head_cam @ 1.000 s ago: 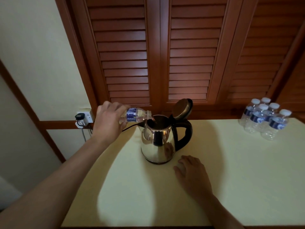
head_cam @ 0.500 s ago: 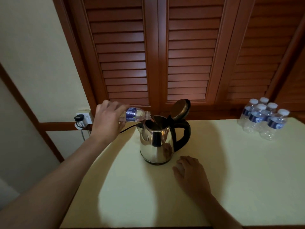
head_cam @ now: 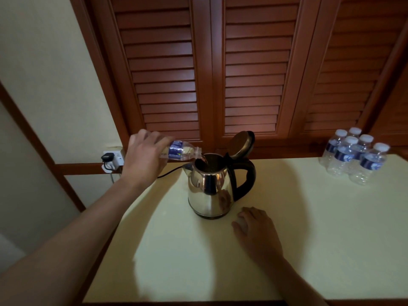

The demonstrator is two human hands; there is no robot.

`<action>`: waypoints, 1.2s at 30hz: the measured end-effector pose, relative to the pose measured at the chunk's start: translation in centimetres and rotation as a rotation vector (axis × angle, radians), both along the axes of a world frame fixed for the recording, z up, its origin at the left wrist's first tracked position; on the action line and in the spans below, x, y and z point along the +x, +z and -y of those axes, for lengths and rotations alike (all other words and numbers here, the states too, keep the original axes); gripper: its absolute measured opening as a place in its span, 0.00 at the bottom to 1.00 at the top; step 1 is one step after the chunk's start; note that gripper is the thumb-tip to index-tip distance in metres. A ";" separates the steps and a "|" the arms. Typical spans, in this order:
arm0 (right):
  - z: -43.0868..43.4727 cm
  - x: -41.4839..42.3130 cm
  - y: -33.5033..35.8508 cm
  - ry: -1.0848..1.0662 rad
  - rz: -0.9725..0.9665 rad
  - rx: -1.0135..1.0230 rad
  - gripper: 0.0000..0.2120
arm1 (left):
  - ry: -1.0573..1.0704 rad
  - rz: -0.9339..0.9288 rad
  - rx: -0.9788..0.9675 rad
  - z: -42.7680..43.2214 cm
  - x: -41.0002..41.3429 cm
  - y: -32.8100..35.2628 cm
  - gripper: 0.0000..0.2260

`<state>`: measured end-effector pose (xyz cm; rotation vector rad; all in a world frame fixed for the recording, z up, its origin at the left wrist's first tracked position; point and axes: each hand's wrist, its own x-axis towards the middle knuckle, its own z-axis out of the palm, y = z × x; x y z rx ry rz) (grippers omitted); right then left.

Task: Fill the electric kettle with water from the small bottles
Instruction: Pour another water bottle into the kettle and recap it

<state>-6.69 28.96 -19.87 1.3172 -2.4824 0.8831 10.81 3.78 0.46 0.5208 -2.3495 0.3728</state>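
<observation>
While the left hand (head_cam: 144, 157) grips a light, thin-walled water bottle (head_cam: 182, 150) tipped over the open electric kettle (head_cam: 209, 191) mid-worktop (head_cam: 309, 228), best held mid-body, the right hand (head_cam: 256, 230) rests flat, fingers relaxed.

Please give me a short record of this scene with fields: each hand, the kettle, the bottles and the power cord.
left hand: holds a small bottle on its side, neck over the kettle's opening
right hand: rests on the table beside the kettle base, holding nothing
kettle: upright, lid open
other bottles: five, capped, grouped at the table's far right
cord: runs from the kettle towards a plug in the wall
</observation>
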 end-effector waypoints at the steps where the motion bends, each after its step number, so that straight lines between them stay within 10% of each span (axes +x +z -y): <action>1: 0.0 0.0 0.0 0.002 0.002 0.005 0.14 | 0.001 0.007 -0.005 0.0 0.0 0.1 0.26; 36: 0.0 0.0 0.1 -0.001 0.020 0.007 0.13 | -0.139 0.172 -0.528 -1.4 -3.3 4.2 0.17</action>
